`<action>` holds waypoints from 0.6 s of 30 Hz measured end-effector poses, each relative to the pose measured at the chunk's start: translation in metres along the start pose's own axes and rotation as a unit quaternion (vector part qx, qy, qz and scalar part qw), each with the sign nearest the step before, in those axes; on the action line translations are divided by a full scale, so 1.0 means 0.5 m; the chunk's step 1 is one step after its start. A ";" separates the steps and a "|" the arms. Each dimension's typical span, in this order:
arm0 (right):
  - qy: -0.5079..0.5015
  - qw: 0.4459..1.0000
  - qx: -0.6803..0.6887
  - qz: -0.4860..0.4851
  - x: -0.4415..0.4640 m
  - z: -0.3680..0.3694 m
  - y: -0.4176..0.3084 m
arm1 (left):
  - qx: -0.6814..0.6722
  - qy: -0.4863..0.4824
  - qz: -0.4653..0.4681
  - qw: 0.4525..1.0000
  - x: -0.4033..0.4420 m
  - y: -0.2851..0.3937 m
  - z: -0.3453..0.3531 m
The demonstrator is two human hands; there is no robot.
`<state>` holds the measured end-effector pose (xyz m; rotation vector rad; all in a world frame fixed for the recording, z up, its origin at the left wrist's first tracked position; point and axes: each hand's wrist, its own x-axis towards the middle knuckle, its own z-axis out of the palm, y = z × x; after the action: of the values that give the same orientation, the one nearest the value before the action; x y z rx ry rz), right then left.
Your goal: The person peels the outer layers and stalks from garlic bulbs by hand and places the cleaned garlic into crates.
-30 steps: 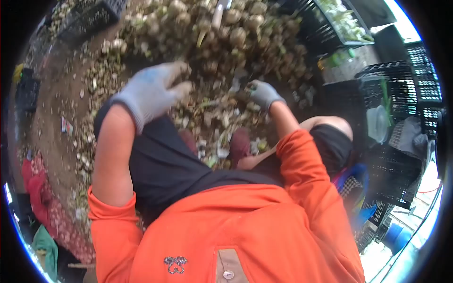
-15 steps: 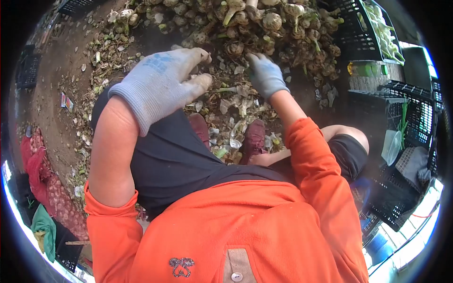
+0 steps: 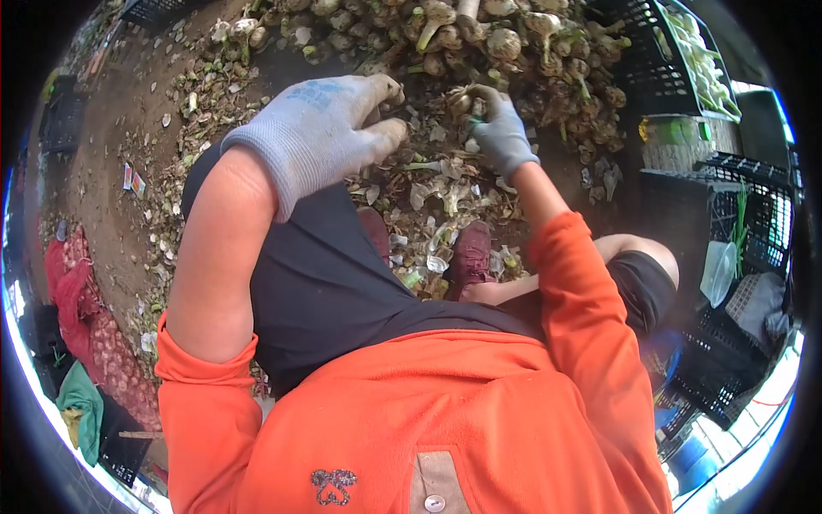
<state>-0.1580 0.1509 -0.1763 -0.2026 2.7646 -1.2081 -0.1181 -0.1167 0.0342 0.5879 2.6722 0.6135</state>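
My right hand [image 3: 503,137], in a grey glove with soiled fingertips, grips a garlic bulb [image 3: 461,102] at the near edge of a heap of garlic bulbs [image 3: 505,43]. The glove's fingers hide part of that bulb. My left hand [image 3: 330,120], also gloved, hovers to the left over the littered ground, its thumb apart from the fingers. Nothing shows between them. Loose peels and cut stems [image 3: 437,184] lie below and between both hands.
At the upper right, a black crate [image 3: 638,56] stands beside pale green-white stems [image 3: 693,51]. A bottle [image 3: 672,130] lies below it. More black crates [image 3: 762,214] stand at right. Red net sacks [image 3: 111,351] of bulbs lie at left. My maroon shoes [image 3: 473,257] rest among peels.
My right hand has lifted slightly away from the heap and now has a garlic bulb in its fingers. My left hand has shifted slightly right and up, still apart from the heap.
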 end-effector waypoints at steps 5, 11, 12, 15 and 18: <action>-0.062 0.938 0.331 0.080 -0.096 -0.192 -0.177 | -0.002 0.090 -0.023 0.996 0.014 0.022 0.015; -0.098 0.849 0.518 0.020 -0.239 -0.242 -0.283 | -0.448 -0.038 -0.019 0.893 -0.028 0.117 0.023; -0.092 0.867 0.489 0.024 -0.252 -0.237 -0.283 | -0.472 -0.045 0.010 0.880 -0.033 0.125 0.038; -0.034 0.927 0.366 -0.074 -0.295 -0.236 -0.301 | -0.465 0.006 0.042 0.884 -0.051 0.138 0.099; -0.059 0.921 0.376 -0.081 -0.330 -0.231 -0.272 | -0.423 0.044 0.130 0.896 -0.066 0.147 0.140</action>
<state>-0.0041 0.1703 0.0106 -0.4035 2.0160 -2.1018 -0.0381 -0.0480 0.0168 0.6448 2.0782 1.7661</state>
